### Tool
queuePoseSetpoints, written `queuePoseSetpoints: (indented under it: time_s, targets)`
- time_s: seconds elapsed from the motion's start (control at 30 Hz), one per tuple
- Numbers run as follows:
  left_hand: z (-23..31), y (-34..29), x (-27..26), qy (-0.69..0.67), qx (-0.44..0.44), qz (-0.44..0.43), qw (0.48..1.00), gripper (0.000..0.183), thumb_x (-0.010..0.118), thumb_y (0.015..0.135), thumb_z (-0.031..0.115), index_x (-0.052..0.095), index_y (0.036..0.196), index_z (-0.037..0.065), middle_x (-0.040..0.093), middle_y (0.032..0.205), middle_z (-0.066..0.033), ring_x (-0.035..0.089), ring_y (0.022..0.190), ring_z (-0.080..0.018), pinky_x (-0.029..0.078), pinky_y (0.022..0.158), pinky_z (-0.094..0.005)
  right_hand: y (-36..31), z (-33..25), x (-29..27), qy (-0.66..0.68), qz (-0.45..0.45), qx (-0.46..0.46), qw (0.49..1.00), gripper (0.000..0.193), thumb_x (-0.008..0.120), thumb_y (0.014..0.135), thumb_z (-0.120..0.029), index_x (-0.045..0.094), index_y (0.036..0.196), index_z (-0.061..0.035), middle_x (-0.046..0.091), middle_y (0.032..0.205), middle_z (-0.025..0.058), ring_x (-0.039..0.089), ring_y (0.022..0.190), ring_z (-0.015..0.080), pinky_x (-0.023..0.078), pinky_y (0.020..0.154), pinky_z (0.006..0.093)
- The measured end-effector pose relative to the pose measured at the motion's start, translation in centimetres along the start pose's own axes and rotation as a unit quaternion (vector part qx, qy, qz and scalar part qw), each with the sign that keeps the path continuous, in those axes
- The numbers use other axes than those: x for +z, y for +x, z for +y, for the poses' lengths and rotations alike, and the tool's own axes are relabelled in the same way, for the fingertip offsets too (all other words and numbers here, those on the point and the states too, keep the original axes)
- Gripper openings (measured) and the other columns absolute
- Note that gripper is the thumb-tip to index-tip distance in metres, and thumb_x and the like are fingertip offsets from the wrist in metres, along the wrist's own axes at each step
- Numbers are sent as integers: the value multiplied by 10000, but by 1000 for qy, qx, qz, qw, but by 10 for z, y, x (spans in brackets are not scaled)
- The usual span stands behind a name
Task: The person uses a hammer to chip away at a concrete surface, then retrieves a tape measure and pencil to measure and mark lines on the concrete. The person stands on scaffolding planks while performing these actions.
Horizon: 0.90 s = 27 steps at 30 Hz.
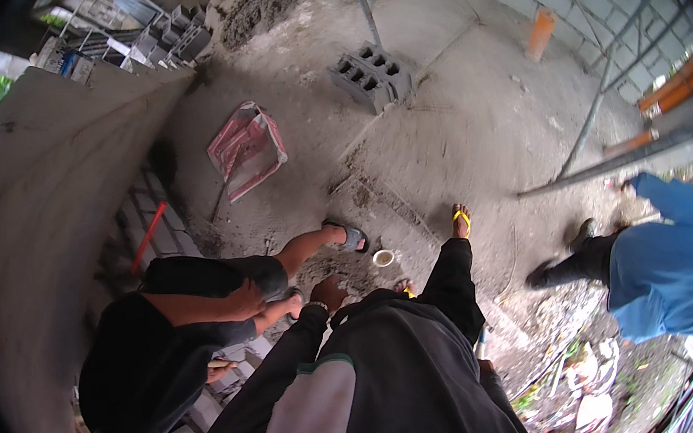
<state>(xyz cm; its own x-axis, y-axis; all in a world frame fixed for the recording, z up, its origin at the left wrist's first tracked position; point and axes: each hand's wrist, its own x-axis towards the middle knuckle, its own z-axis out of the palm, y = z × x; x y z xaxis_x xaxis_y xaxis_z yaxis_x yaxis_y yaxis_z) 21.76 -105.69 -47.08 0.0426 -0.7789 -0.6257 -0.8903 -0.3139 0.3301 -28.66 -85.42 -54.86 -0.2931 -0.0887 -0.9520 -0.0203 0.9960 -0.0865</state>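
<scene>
The left hand (pixel 330 292) is partly hidden at the fingers, so whether its grip is loose or closed cannot be told; it hangs low over a patch of wet mortar (pixel 339 266), below and left of the small pale bowl (pixel 383 258), which stands on the floor (pixel 457 140) just beyond it, apart from the hand. The right hand (pixel 487 366) shows only in part beside the dark sleeve, with a pale rod (pixel 482 344) right at its upper edge; whether the fingers close around that rod cannot be told. The bowl lies between the left hand and the yellow sandal (pixel 464 218) on the right foot, nearer the hand. A co-worker in black (pixel 125 370) sits close on the left, a grey sandal (pixel 354 237) near the bowl. Farther ahead lie a red tray (pixel 239 139) and hollow blocks (pixel 371 78); a co-worker in blue (pixel 661 275) is at the right
</scene>
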Motion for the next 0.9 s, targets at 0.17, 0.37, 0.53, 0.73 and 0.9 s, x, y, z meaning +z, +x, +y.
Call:
queuePoseSetpoints:
  time_s: [0.17, 0.37, 0.53, 0.73, 0.9]
  targets:
    - [20, 77, -1, -38, -84, 18, 996, 683, 740, 741, 357, 642, 1361, 90, 666, 1282, -266, 662, 1175, -384, 525, 1002, -469, 58, -149, -35, -60, -35, -39, 997, 218, 778, 837, -86, 624, 699, -20, 571, 562, 106, 590, 454, 258, 460, 419, 447]
    - [97, 167, -26, -159, -96, 63, 981, 732, 773, 757, 322, 570, 1416, 74, 710, 1198, -225, 687, 1117, -362, 540, 962, -428, 158, -341, -161, -102, -63, -41, 992, 237, 785, 835, -81, 614, 681, -27, 564, 559, 100, 586, 457, 253, 454, 423, 444]
    - [173, 205, -110, -493, -55, -22, 868, 618, 742, 876, 283, 551, 1412, 40, 746, 1045, -99, 718, 918, -178, 567, 774, -328, 147, -559, -221, -416, 14, -164, 894, 316, 776, 889, -242, 681, 740, 20, 654, 632, 107, 658, 527, 254, 529, 496, 440]
    - [245, 197, -289, -594, 68, -38, 801, 305, 674, 971, 227, 716, 1219, 54, 683, 903, -4, 566, 731, -75, 466, 686, -243, 133, -777, -120, -478, 35, -188, 858, 320, 790, 844, -241, 701, 683, 21, 705, 648, 156, 690, 545, 285, 569, 573, 447]
    - [232, 221, -408, -499, 593, -146, 615, 605, 824, 875, 417, 676, 1306, 19, 679, 897, -27, 615, 775, -143, 477, 689, -330, 161, -884, -75, -549, 63, -263, 791, 322, 675, 946, -326, 766, 879, -24, 736, 690, 114, 701, 612, 228, 558, 633, 362]
